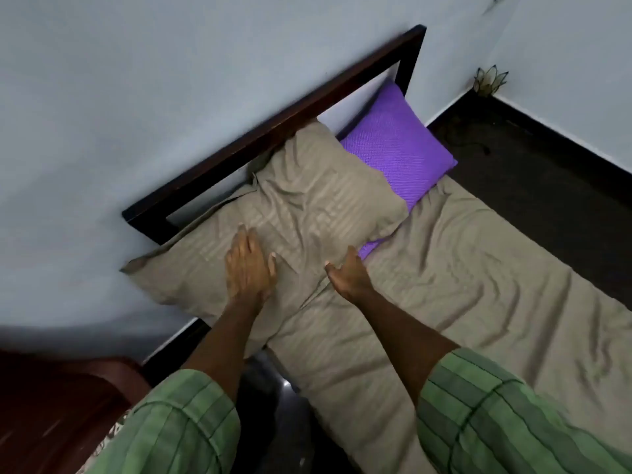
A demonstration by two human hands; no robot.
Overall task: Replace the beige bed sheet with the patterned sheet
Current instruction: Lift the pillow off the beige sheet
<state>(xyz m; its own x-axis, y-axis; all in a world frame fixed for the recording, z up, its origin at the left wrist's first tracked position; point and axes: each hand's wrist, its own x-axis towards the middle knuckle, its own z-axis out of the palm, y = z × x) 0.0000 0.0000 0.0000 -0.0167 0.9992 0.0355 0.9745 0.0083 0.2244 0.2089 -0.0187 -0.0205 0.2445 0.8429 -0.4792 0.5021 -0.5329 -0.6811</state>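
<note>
The beige bed sheet (461,302) covers the mattress and is wrinkled all over. A beige striped pillow (307,206) lies at the head of the bed, partly over a purple pillow (396,145). My left hand (248,265) lies flat on the beige pillow with straight fingers. My right hand (349,271) hovers open at the pillow's near edge, thumb out, its fingers pointing towards the pillow. Whether it touches the cloth I cannot tell. The patterned sheet is not in view, apart from perhaps a scrap of patterned cloth (116,429) at the bottom left.
A dark wooden headboard (273,124) stands against the pale wall. Dark floor (533,186) runs along the far side of the bed. A reddish wooden piece of furniture (51,405) is at the bottom left. A small flower-shaped ornament (489,80) sits in the corner.
</note>
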